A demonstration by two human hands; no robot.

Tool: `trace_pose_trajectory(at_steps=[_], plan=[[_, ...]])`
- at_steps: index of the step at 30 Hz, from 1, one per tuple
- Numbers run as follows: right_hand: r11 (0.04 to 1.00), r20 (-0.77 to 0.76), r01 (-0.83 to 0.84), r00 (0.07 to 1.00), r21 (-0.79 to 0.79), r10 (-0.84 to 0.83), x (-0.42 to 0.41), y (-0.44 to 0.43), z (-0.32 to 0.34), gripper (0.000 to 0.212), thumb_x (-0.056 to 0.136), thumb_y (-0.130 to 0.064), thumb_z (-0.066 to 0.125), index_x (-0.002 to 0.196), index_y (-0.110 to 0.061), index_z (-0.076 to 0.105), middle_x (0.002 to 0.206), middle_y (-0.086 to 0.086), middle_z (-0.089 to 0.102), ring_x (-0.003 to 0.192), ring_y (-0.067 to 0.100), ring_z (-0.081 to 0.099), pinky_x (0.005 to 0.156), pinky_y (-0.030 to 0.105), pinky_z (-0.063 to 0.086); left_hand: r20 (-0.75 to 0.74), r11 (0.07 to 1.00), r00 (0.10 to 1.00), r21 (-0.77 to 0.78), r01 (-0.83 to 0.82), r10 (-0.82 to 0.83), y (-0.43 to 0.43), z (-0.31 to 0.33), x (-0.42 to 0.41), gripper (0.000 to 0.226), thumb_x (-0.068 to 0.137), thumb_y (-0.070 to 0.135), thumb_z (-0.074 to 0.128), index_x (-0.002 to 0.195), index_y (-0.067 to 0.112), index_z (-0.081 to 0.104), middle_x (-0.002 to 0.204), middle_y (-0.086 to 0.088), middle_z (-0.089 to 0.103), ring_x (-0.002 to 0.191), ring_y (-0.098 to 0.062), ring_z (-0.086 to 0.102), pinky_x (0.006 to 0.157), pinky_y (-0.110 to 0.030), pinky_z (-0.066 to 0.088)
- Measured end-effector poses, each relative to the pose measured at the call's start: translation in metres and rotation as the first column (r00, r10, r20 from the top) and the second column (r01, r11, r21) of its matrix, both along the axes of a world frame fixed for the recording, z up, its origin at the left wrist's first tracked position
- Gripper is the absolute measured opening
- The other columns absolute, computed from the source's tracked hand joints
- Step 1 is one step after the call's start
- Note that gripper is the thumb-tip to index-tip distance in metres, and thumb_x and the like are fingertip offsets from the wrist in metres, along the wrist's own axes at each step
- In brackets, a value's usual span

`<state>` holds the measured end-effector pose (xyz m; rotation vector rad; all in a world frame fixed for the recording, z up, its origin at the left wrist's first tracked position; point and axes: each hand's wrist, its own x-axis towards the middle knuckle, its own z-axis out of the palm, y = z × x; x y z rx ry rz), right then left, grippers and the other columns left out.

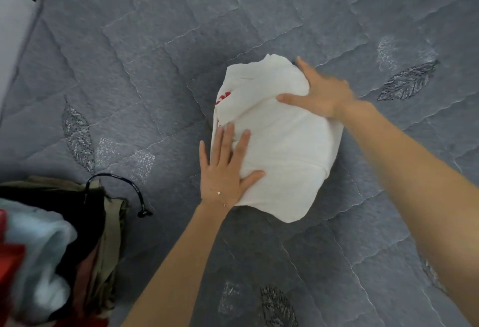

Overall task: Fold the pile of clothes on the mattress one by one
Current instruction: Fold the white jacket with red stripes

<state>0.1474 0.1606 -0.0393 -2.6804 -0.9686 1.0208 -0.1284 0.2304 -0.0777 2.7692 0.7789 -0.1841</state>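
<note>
Nearest: pile of clothes (pixel 51 249), lower left corner. Unfolded pieces in pale blue, black, red and olive, heaped and blurred. A dark cord (pixel 134 189) loops off its far side onto the mattress.

Item in work: white garment (pixel 280 150), 1 piece, with a red print showing at its left fold. It lies on the mattress (pixel 155 67) just right of centre, apart from the pile, and is already gathered into a compact, puffy packet.

Left hand (pixel 225 171): laid flat on the packet's left edge, fingers straight and spread, thumb out over the cloth, pressing down.

Right hand (pixel 321 93): at the far right corner, fingers straight and apart, thumb lying across the top. It presses and does not pinch, as far as the motion blur allows.

Handling, as judged: light, soft and limp knit, not slippery and not fragile. The layers look springy and would likely puff open if released unpressed. The best hold is along the 2 side edges with flat palms, or under the near hem to lift the packet whole.

Edges and room: quilted grey surface with leaf pattern, open on all sides of the packet, widest beyond it and to the right. The mattress border runs up the left, with a pale surface (pixel 10 28) past it. The finished packet should be set away from that side and from the pile.
</note>
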Motion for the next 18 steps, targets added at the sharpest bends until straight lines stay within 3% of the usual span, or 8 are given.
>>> trace_pose_trajectory(at_steps=[5, 8, 11, 13, 15, 18], plan=[[0.984, -0.184, 0.172, 0.97, 0.051, -0.16, -0.011, -0.025, 0.012, 0.073, 0.068, -0.079, 0.061, 0.133, -0.048, 0.044, 0.13, -0.016, 0.056, 0.12, 0.017, 0.051, 0.088, 0.03, 0.035, -0.12, 0.958, 0.951, -0.011, -0.288, 0.285, -0.001, 0.007, -0.021, 0.099, 0.075, 0.086, 0.02, 0.152, 0.027, -0.002, 0.161, -0.011, 0.004, 0.148, -0.028, -0.002, 0.116, -0.054, -0.006], [0.93, -0.412, 0.362, 0.859, 0.066, -0.305, -0.026, -0.06, 0.019, 0.051, 0.069, -0.064, 0.073, 0.112, -0.044, 0.057, 0.104, -0.025, 0.061, 0.094, 0.003, 0.059, 0.073, 0.018, 0.041, -0.187, 0.953, 0.936, -0.004, -0.304, 0.298, 0.004, 0.013, -0.022, 0.104, 0.07, 0.088, 0.021, 0.153, 0.027, 0.003, 0.161, -0.011, 0.003, 0.148, -0.029, -0.006, 0.114, -0.056, -0.01], [0.871, -0.533, 0.489, 0.748, 0.043, -0.394, -0.049, -0.102, 0.019, 0.048, 0.072, -0.056, 0.075, 0.113, -0.04, 0.058, 0.099, -0.026, 0.063, 0.09, -0.007, 0.058, 0.064, 0.013, 0.043, -0.205, 0.958, 0.94, -0.03, -0.285, 0.274, 0.007, 0.018, -0.016, 0.097, 0.072, 0.084, 0.023, 0.153, 0.032, 0.007, 0.161, -0.01, 0.003, 0.147, -0.031, -0.009, 0.113, -0.058, -0.012], [0.803, -0.583, 0.594, 0.669, 0.045, -0.461, -0.072, -0.129, 0.016, 0.053, 0.074, -0.054, 0.075, 0.121, -0.039, 0.057, 0.106, -0.022, 0.064, 0.095, -0.004, 0.059, 0.069, 0.014, 0.045, -0.178, 0.97, 0.956, -0.032, -0.242, 0.232, 0.006, 0.022, -0.012, 0.087, 0.08, 0.077, 0.03, 0.153, 0.035, 0.008, 0.161, -0.011, -0.003, 0.146, -0.031, -0.012, 0.112, -0.057, -0.015], [0.711, -0.611, 0.702, 0.582, 0.043, -0.537, -0.102, -0.156, 0.013, 0.059, 0.076, -0.051, 0.075, 0.129, -0.036, 0.053, 0.115, -0.018, 0.062, 0.102, 0.002, 0.059, 0.077, 0.019, 0.046, -0.121, 0.992, 0.987, -0.065, -0.112, 0.104, 0.007, 0.026, -0.008, 0.078, 0.086, 0.069, 0.036, 0.152, 0.037, 0.009, 0.16, -0.011, -0.01, 0.146, -0.03, -0.015, 0.114, -0.054, -0.016], [0.604, -0.639, 0.797, 0.468, 0.008, -0.61, -0.151, -0.193, 0.013, 0.053, 0.077, -0.051, 0.073, 0.124, -0.039, 0.052, 0.113, -0.021, 0.062, 0.096, -0.007, 0.059, 0.071, 0.012, 0.045, -0.021, 0.988, 0.996, -0.127, 0.083, -0.087, 0.011, 0.034, -0.008, 0.077, 0.087, 0.063, 0.045, 0.152, 0.035, 0.013, 0.159, -0.011, -0.013, 0.146, -0.029, -0.015, 0.116, -0.049, -0.013]])
